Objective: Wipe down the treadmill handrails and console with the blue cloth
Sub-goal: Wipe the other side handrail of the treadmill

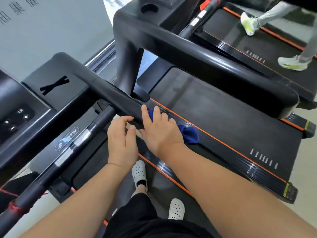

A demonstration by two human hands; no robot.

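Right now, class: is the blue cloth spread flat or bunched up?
Bunched up: the blue cloth bulges in folds from under the right hand.

Two bare hands: the left hand and the right hand. One crumpled blue cloth, under the right hand's fingers. Three black treadmills with orange-edged decks: one beneath the fingers, one just beyond them, one farther off. Two white perforated clogs below the fingers. Two pale running shoes far beyond them.
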